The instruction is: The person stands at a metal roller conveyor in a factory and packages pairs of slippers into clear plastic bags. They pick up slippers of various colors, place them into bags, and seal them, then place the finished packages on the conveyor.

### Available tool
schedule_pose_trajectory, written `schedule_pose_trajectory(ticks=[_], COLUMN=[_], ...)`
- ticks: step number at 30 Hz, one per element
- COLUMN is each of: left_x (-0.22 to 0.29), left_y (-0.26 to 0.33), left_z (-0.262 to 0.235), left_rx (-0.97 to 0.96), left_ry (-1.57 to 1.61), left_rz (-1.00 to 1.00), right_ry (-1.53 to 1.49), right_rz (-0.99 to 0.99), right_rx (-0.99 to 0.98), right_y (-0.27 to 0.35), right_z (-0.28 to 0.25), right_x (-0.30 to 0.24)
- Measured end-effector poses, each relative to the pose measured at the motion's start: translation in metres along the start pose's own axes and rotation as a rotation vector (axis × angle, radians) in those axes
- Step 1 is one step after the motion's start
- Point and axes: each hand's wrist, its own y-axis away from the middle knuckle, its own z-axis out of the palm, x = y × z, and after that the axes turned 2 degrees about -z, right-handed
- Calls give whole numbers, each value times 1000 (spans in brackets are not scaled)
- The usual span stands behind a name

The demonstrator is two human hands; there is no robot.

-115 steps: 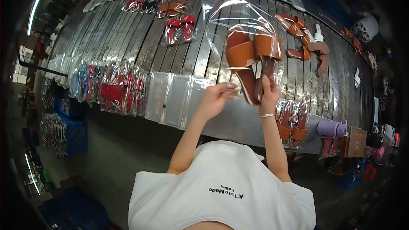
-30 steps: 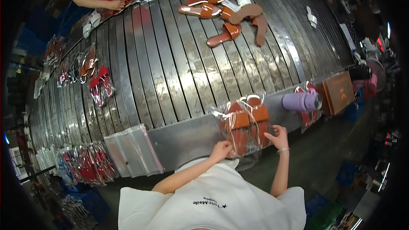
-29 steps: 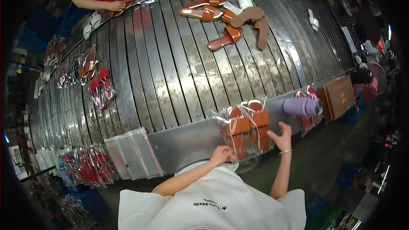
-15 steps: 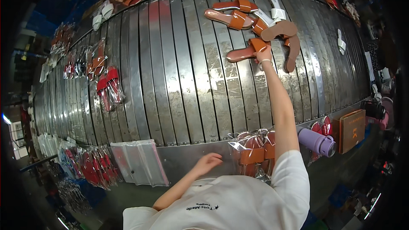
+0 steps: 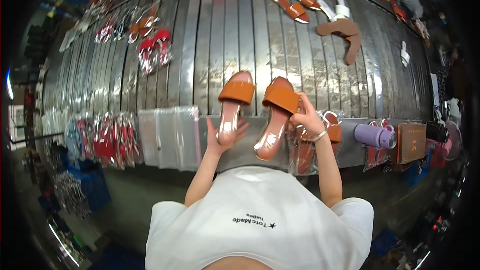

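Observation:
Two brown slide sandals with wide orange-brown straps are in front of me, toes pointing away. My left hand [image 5: 226,139] has its fingers spread beneath the heel of the left sandal [image 5: 237,91], which lies across the palm without the fingers wrapping round it. My right hand [image 5: 309,120] is closed on the right sandal [image 5: 281,97], pinching it at the side of its strap. That sandal tilts slightly, its heel toward my body. Near my right wrist, clear-bagged brown sandals [image 5: 305,155] lie on the metal edge.
Loose brown and white sandals [image 5: 345,29] are heaped on the slatted metal conveyor [image 5: 210,45]. Clear plastic bags [image 5: 167,137] are stacked left of my left hand, beside bagged red sandals [image 5: 117,137]. A purple bottle [image 5: 375,136] and brown box [image 5: 411,142] stand to the right.
My right hand has come back from the sandal pile with a brown sandal. A second brown sandal is now over my left hand, which has opened and reached forward. The view has shifted.

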Motion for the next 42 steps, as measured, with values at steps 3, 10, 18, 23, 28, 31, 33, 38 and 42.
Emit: schedule_pose_trajectory(ticks=[3, 10, 18, 23, 28, 31, 33, 38, 42], left_x=[7, -14, -20, 64, 108, 108, 117, 118, 107], left_y=[11, 34, 52, 103, 137, 134, 144, 184, 203], left_z=[-17, -69, -58, -67, -129, -129, -110, -42, -22], left_rx=[-66, 495, 482, 333, 710, 761, 815, 363, 383], left_ry=[-417, -809, -477, -643, -2144, -1606, -1508, -2070, -2141], left_rz=[23, 459, 792, 807, 1070, 1039, 1043, 1304, 1064], right_ry=[300, 1387, 481, 554, 922, 1259, 1169, 967, 840], right_rz=[-49, 225, -60, -101, 155, 232, 183, 111, 92], right_rx=[35, 362, 102, -42, -321, -239, -155, -521, -193], right_y=[12, 56, 28, 18, -9, -7, 7, 10, -2], right_z=[17, 96, 149, 205, 179, 180, 193, 238, 256], right_x=[69, 177, 195, 150, 183, 185, 175, 157, 190])
